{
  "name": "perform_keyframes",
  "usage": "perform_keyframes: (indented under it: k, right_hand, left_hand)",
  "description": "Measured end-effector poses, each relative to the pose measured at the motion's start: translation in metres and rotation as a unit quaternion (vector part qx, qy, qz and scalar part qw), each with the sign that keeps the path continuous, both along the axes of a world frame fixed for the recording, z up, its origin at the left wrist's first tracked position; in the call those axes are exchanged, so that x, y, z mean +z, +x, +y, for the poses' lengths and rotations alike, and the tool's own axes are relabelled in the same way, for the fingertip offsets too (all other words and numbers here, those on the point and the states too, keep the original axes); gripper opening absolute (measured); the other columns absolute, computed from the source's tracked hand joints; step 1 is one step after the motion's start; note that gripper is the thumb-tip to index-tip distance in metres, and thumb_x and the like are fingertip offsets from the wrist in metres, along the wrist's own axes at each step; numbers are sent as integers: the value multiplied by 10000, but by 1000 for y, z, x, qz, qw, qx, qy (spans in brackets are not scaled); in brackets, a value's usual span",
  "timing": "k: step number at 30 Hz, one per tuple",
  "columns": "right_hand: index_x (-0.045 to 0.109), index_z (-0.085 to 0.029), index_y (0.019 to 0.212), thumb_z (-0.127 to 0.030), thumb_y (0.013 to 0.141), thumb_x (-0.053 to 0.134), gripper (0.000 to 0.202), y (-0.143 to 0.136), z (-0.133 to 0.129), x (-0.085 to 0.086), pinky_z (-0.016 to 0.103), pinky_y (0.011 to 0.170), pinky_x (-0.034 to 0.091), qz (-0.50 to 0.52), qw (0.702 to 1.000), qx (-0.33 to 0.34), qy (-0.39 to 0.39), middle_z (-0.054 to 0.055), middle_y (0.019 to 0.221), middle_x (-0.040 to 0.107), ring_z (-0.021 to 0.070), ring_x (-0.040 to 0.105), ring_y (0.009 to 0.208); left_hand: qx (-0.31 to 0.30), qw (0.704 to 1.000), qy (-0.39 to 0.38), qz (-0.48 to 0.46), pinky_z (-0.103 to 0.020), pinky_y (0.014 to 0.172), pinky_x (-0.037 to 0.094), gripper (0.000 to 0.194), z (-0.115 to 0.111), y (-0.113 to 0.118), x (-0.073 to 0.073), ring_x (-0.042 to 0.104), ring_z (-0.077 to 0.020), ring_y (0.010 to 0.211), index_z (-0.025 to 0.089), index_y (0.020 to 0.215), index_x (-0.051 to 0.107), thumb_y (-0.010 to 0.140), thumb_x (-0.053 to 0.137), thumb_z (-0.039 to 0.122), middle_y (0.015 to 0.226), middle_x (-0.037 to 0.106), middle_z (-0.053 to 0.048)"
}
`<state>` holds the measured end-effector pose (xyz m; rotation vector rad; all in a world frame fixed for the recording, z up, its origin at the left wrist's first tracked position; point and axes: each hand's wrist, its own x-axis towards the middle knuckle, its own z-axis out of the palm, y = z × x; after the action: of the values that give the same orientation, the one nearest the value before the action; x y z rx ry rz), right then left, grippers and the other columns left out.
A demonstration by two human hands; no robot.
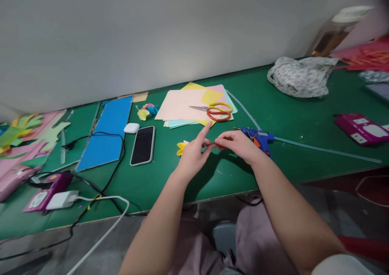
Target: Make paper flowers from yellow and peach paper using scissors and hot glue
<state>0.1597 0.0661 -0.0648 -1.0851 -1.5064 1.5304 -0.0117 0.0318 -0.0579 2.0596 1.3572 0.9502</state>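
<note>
Over the front of the green table, my left hand (196,151) and my right hand (235,143) meet fingertip to fingertip. Both pinch at the same spot, on something too small and hidden to name. My left index finger points up and away from the pinch. Beside my left hand lies a yellow paper flower (181,147), partly covered by it. A blue glue gun (266,139) rests just behind my right hand, with a clear glue stick (322,148) trailing to the right. Scissors (212,111) with yellow and red handles lie on stacked coloured paper (176,103).
Left of my hands are a phone (142,145), a white earphone case (131,128), small paper flowers (147,111) and a blue board (106,133). Cables cross a purple power strip (56,186). At right sit a patterned cloth bag (300,76) and another purple power strip (361,128).
</note>
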Motion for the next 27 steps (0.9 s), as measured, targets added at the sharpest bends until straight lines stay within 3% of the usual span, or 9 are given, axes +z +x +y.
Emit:
perform_keyframes:
  k: [27]
  right_hand:
    - [670, -172, 715, -342, 704, 649, 171, 0, -2, 1, 244, 534, 365, -56, 998, 28, 12, -2, 634, 634, 124, 540, 585]
  left_hand:
    - [-11, 999, -15, 46, -212, 727, 429, 556, 0, 0, 4, 590, -102, 714, 261, 1363, 332, 833, 493, 223, 774, 646, 28]
